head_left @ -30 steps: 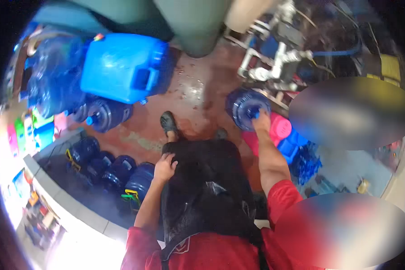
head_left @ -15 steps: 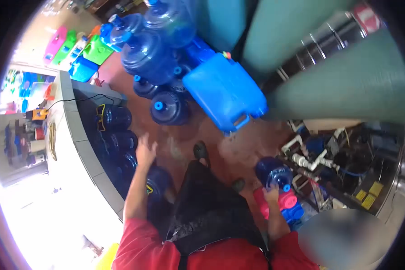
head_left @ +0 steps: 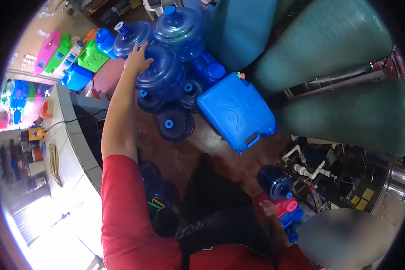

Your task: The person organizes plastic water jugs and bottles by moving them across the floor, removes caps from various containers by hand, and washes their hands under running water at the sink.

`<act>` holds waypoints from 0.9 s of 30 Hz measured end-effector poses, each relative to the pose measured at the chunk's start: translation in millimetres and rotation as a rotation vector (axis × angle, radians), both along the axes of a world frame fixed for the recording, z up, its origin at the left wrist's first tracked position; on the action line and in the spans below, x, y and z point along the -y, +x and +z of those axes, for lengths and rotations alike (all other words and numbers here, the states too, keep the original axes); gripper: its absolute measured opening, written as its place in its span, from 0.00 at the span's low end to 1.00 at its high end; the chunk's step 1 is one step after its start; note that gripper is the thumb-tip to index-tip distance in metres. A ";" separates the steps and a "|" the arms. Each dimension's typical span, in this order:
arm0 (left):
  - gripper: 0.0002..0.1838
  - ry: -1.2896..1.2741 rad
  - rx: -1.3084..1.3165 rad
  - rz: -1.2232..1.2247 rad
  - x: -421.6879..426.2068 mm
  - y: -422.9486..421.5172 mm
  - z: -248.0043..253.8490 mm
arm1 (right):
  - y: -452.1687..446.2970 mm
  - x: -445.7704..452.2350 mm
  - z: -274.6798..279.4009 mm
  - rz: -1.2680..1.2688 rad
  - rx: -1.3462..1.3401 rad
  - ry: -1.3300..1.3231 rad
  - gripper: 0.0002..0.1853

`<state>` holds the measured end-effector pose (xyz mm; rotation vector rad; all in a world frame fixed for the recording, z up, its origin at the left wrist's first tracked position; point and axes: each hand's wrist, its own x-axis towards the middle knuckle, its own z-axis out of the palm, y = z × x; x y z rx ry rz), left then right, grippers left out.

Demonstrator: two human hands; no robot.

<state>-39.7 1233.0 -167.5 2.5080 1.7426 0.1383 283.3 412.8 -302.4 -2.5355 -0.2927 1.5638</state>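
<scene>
Here the left hand (head_left: 138, 60) is hovering or resting at the big blue bottle (head_left: 161, 74), fingers splaying wide; contact isn't showing clearly. That bottle is sitting among the stacked ones, seemingly above the small capped bottles (head_left: 177, 128) on the red floor (head_left: 180, 155), near the blue jerrycan (head_left: 236, 110). Its smooth, stiff plastic is looking slick, so a broad palm would probably be slipping; the neck would be giving the surer hold. Light if empty, heavy if full: the contents aren't showing. The right hand (head_left: 268, 208) is hanging loosely uncurled, apparently pinching nothing, just beside the pink container (head_left: 284, 207).
</scene>
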 end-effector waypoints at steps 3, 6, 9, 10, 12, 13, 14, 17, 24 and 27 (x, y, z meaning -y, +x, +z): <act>0.36 -0.099 0.009 0.010 -12.1 -3.6 2.7 | -16.0 2.8 6.2 -0.074 -0.008 0.038 0.31; 0.32 -0.059 0.021 -0.050 -3.1 -11.5 13.6 | -26.0 27.5 -24.1 -0.129 -0.022 0.106 0.29; 0.30 -0.007 0.051 -0.147 13.4 -27.3 27.0 | -28.3 30.0 -26.9 -0.122 -0.055 0.076 0.29; 0.30 0.011 0.036 -0.134 29.4 -26.7 41.5 | -30.9 30.6 -22.2 -0.092 -0.070 0.028 0.30; 0.29 0.048 0.026 -0.132 63.3 -25.5 79.6 | -36.3 49.6 -41.1 -0.154 -0.061 0.086 0.30; 0.30 0.071 0.028 -0.138 79.9 -28.4 99.9 | -34.5 60.1 -54.1 -0.183 -0.050 0.147 0.29; 0.29 0.064 0.004 -0.121 106.2 -21.6 129.4 | -33.6 71.0 -60.4 -0.199 -0.051 0.171 0.29; 0.26 0.072 0.045 -0.162 179.1 -5.2 192.7 | -34.4 70.1 -71.5 0.171 0.159 0.158 0.26; 0.21 -0.059 0.004 -0.329 307.9 31.5 263.0 | -27.3 80.4 -44.4 0.212 0.189 0.364 0.16; 0.21 -0.140 0.005 -0.506 351.1 56.6 257.6 | -40.4 102.2 -46.8 0.041 0.287 0.309 0.22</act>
